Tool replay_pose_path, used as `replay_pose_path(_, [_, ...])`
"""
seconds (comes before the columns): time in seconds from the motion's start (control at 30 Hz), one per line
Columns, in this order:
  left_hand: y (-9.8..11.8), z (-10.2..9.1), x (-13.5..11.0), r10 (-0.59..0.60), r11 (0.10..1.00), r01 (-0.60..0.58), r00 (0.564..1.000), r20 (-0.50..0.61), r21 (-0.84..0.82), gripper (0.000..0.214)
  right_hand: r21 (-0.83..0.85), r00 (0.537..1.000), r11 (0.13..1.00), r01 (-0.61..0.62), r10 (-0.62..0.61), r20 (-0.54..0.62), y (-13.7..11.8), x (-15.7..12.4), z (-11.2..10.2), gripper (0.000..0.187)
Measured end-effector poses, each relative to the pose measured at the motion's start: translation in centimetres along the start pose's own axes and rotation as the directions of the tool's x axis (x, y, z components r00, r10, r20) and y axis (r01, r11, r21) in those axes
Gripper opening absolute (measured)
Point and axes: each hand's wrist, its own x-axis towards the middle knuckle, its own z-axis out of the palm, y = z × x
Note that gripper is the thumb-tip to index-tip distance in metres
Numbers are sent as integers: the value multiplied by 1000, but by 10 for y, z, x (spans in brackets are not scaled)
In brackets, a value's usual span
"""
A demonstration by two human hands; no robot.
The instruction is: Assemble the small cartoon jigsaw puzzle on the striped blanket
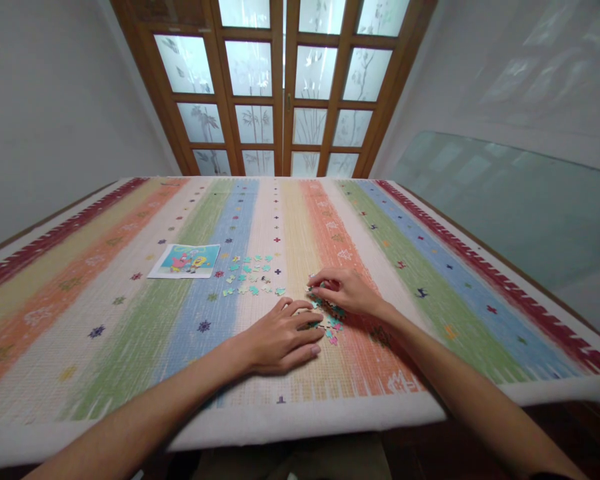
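The left hand [286, 337] rests palm down and open, its fingers spread and slightly bent, the tips at the left edge of a small pile of jigsaw pieces [329, 325]. The right hand [347, 291] comes in over the far side of that pile with fingers curled and thumb near the forefinger; I cannot tell whether it pinches a piece. The pile (teal mostly, with bits of pink at its near end) lies between and partly beneath the hands. Far and left of it, a group of spread-out pieces [247, 269] lies in loose rows, most of them apart from one another. Further left is a picture card [189, 261] with a pink and a yellow cartoon figure. Everything lies on a striped tablecloth [290, 387]; wooden doors [283, 157] with patterned panes stand beyond its far edge.
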Motion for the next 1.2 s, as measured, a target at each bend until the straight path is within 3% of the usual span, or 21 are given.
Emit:
replay_pose_path(0.23, [1,-1,0,-5,999,4,1000,-29,-33,35,-75,998,997,-13,9,-59,1,18,15,16])
replay_pose_path(0.4, [-2,-2,-2,2,1000,-3,999,-41,-14,39,-222,998,973,66,-67,2,1,25,22,21])
replay_pose_path(0.53, [-5,-2,-3,-9,1000,9,997,-77,-4,38,-256,988,955,147,-151,1,3,18,13,24])
replay_pose_path(0.73, [-13,-4,-4,-105,994,101,990,-90,-52,34,-128,977,970,206,-198,76,7,3,-8,13])
replay_pose_path(0.97, [-17,-7,-3,-172,976,155,980,-104,-151,32,-149,970,961,234,-220,102,8,-1,-10,9])
replay_pose_path(1.07, [-23,-8,-4,-217,965,190,965,-148,-180,32,-151,975,965,215,-204,87,8,-1,-10,9])
replay_pose_path(1.2, [-43,-10,-10,-323,946,304,905,-276,-110,37,-153,980,969,194,-183,82,8,-1,-11,10])
